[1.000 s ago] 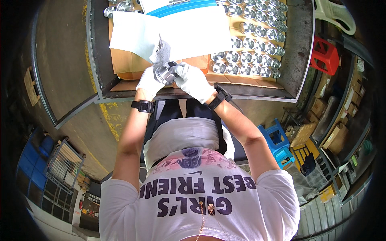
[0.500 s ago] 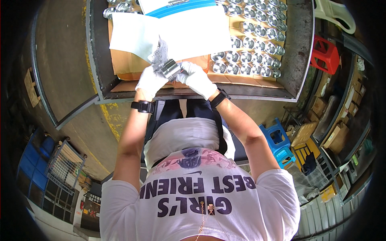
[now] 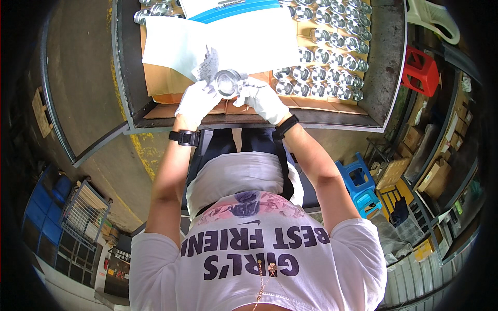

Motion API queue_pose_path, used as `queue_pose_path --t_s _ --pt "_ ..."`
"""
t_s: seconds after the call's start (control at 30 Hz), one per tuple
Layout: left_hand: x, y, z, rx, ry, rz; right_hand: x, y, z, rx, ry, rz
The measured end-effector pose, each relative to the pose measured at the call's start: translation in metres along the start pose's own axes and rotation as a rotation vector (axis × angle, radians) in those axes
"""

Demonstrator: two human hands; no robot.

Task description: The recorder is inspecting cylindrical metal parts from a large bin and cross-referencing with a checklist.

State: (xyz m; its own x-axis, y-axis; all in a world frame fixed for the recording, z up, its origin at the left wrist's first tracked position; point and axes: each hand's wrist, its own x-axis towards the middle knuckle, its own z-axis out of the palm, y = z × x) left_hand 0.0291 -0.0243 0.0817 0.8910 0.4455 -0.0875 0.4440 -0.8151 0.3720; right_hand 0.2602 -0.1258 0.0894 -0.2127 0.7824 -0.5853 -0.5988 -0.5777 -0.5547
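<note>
A shiny metal piston (image 3: 228, 83) is held between my two white-gloved hands above the near edge of the workbench, its round end turned up toward me. My left hand (image 3: 197, 102) grips it from the left, with a grey printed sheet or rag (image 3: 208, 66) sticking up beside its fingers. On the other side, the fingertips of my right hand (image 3: 265, 102) pinch the piston's rim. White paper sheets (image 3: 254, 44) lie just beyond the hands. Rows of similar pistons (image 3: 319, 74) stand on brown cardboard to the right.
A dark raised rim (image 3: 386, 67) borders the bench. At the far side lies a blue-edged folder or pad (image 3: 236, 11), with a few more pistons (image 3: 155, 10) at far left. Right of the bench are a red stool (image 3: 419, 71) and a blue stool (image 3: 357, 176).
The piston has turned from its side showing to its round end facing up. My right hand has shifted slightly right and its grip has changed; the left hand has barely moved.
</note>
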Motion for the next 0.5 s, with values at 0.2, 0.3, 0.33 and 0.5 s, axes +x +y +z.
queue_pose_path --t_s 0.2,0.3,0.33,0.5 --pt "0.010 0.008 -0.010 -0.058 0.046 -0.025 0.002 0.014 -0.015 0.418 -0.058 -0.060" --pt "0.016 0.013 -0.018 -0.176 0.049 -0.125 0.003 0.018 -0.021 0.512 -0.041 -0.053" --pt "0.019 0.015 -0.021 -0.226 0.051 -0.149 0.003 0.017 -0.023 0.148 -0.008 -0.158" --pt "0.026 0.021 -0.034 -0.355 0.049 -0.218 0.000 0.009 -0.024 -1.151 0.153 -0.532"
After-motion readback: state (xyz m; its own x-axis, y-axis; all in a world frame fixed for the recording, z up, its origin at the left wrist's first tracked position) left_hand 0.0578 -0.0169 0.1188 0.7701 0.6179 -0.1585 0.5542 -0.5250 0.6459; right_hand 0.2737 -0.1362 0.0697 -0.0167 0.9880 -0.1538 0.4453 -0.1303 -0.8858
